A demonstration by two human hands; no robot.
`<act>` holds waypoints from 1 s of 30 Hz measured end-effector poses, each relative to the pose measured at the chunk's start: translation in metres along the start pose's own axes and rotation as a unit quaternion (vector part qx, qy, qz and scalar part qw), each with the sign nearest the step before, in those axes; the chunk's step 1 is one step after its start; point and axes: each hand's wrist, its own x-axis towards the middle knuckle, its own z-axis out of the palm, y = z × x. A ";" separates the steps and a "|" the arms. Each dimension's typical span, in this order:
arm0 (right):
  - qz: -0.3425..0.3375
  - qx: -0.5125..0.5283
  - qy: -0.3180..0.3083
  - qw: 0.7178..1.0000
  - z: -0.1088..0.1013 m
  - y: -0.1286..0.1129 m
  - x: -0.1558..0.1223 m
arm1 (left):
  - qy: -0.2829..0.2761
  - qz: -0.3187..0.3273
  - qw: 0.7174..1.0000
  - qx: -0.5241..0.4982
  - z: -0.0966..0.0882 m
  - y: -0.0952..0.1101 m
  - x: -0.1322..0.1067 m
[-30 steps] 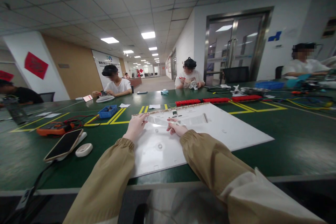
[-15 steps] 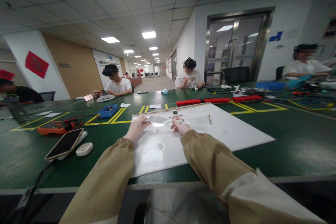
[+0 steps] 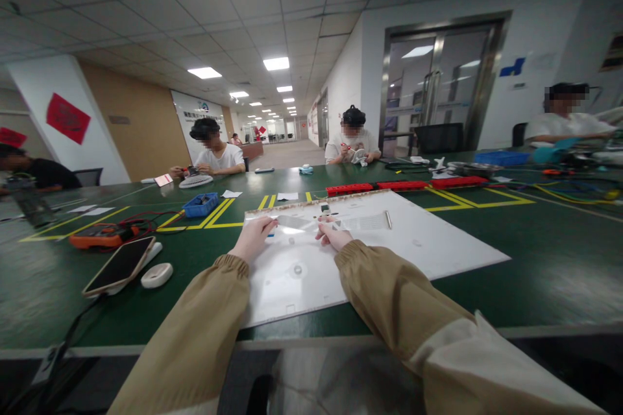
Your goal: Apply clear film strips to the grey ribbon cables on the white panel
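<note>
A large white panel [image 3: 423, 240] lies flat on the green table [image 3: 559, 259] in front of me. My left hand [image 3: 254, 238] and my right hand [image 3: 332, 234] are both over its far left part, each pinching one end of a thin clear strip [image 3: 296, 223] held just above the panel. The strip runs on to the right as a ribbed clear band [image 3: 365, 221] that ends in a small metal bar [image 3: 388, 218]. Both my forearms are in tan sleeves.
A phone [image 3: 119, 265] and a white oval puck [image 3: 156, 275] lie at my left, with an orange multimeter [image 3: 100, 237] and a blue bin [image 3: 200, 205] beyond. Red strips [image 3: 348, 189] lie past the panel. Several people sit at the table's far side.
My hands have moved slightly away from me along the panel with the strip, and the strip's far end with the metal bar has shifted a little.
</note>
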 end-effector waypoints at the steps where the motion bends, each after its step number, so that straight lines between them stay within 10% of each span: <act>1: 0.000 -0.002 0.000 1.000 0.000 0.000 -0.001 | -0.001 -0.005 1.000 -0.001 0.000 0.000 0.000; 30: -0.009 -0.030 -0.003 0.999 0.000 0.005 0.002 | -0.046 -0.027 0.998 -0.045 0.013 -0.009 0.002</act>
